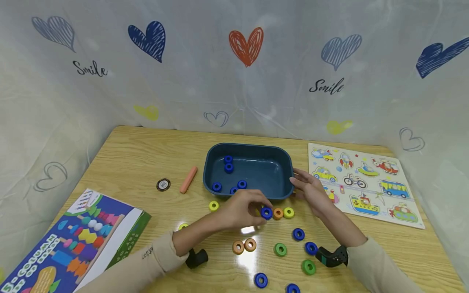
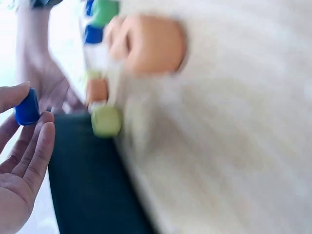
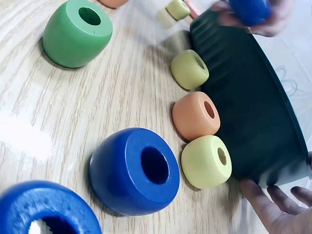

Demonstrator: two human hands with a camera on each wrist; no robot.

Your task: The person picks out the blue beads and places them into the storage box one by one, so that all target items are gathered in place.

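Observation:
Between thumb and fingertips my left hand (image 1: 239, 209) pinches a blue bead (image 1: 266, 213), just in front of the dark teal bin (image 1: 256, 151). The left wrist view shows the same blue bead (image 2: 28, 108) held clear of the table. My right hand (image 1: 311, 190) rests against the bin's right end, fingers at its wall. Several blue beads (image 1: 229, 167) lie inside the bin. An orange bead (image 1: 278, 213) and a yellow bead (image 1: 289, 213) sit on the table along the bin's front. Nearer me lie loose blue, green (image 1: 280, 249) and orange beads (image 1: 238, 247).
A picture puzzle board (image 1: 362, 183) lies to the right. At left are a toy box (image 1: 84, 240), a black-and-white round chip (image 1: 163, 184) and an orange stick (image 1: 188, 179). A printed curtain (image 1: 234, 81) hangs behind the table.

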